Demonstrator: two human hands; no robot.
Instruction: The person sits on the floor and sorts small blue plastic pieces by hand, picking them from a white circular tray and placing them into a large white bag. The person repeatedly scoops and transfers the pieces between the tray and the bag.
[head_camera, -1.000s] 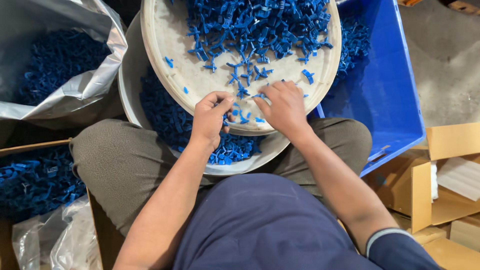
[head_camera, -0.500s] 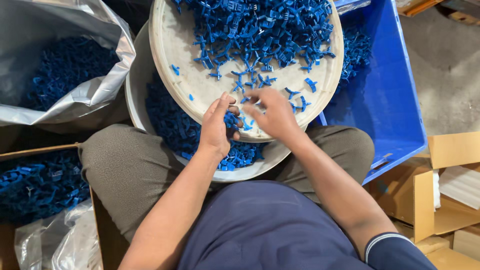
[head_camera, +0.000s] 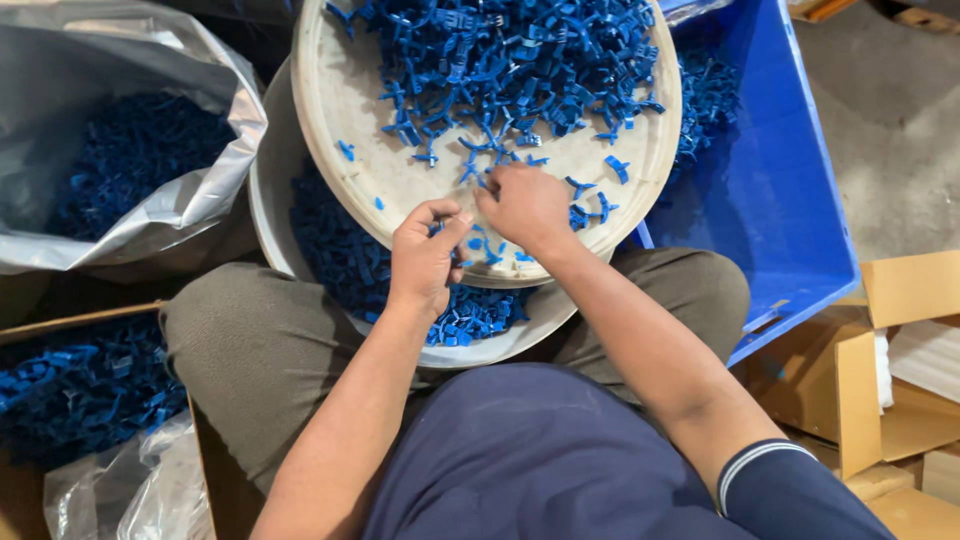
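We work over the round cream tray (head_camera: 345, 120), and we place everything from it. The heap of small blue plastic clips (head_camera: 500, 60) covers its far half; loose ones trail toward its near rim. Our right hand (head_camera: 525, 205) rests near the tray's middle, fingers curled down among those strays just ahead of its fingertips, so it is the nearer hand; whether it grips one we cannot tell. Our left hand (head_camera: 425, 258) sits at the near rim, thumb and forefinger pinched together, apparently on a clip. The clips' long axes point every way.

Workshop, blue crate (head_camera: 790, 200), cardboard boxes (head_camera: 900, 370), concrete floor (head_camera: 890, 110)
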